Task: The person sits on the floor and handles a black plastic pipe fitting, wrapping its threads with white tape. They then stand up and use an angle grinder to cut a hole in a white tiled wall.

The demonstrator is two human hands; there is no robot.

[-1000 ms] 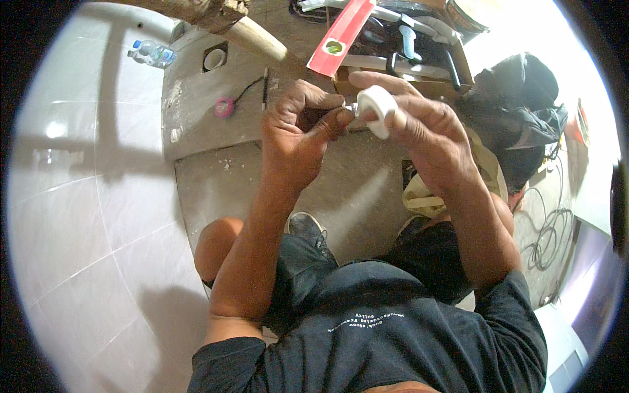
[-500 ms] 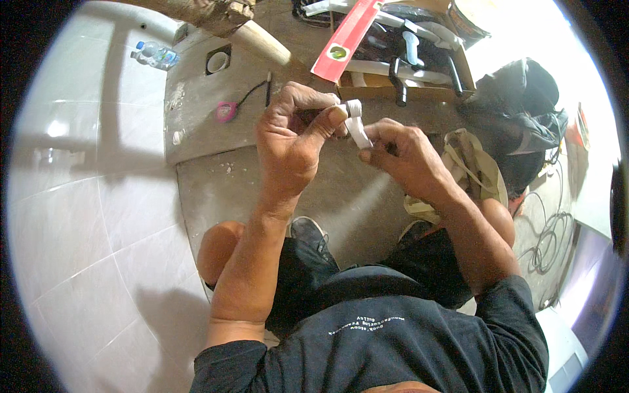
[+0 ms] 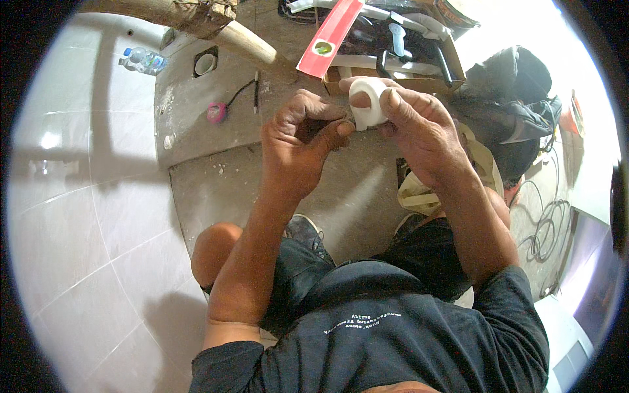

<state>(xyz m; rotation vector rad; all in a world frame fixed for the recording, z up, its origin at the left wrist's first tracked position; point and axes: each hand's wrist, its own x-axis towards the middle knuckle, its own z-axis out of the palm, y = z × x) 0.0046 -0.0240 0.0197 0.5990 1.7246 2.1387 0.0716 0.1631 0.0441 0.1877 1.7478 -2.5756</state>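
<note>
A: Where was the white tape roll (image 3: 373,115)?
B: In the right hand (image 3: 429,134), ahead of the torso, above the concrete floor (image 3: 347,180) in view. Hole faced the camera.

A: Right fingers?
B: Closed on the roll's right side. Thumb on the near face, a finger stretched behind the top rim.

A: Left hand (image 3: 295,141)?
B: Fingers curled, thumb tip close to the index, narrow gap. Any grip was hidden, so couldn't tell what they had. Roll's left rim sat right beside those fingertips; touching or apart, couldn't tell.

A: Edges nearby?
B: Red spirit level (image 3: 335,33) slanted just past both hands, lower end nearest. Front edge of the cardboard box (image 3: 436,86) ran just beyond the right hand. Wooden pole (image 3: 249,46) came in from upper left, end pointing at the level.

A: Room to move?
B: Best toward the body: open concrete between hands and left shoe (image 3: 305,234). Pink round case (image 3: 216,112) lay well left of the left hand, past the slab edge (image 3: 216,155). Pale bag (image 3: 419,196) crowded the space by the right forearm.
</note>
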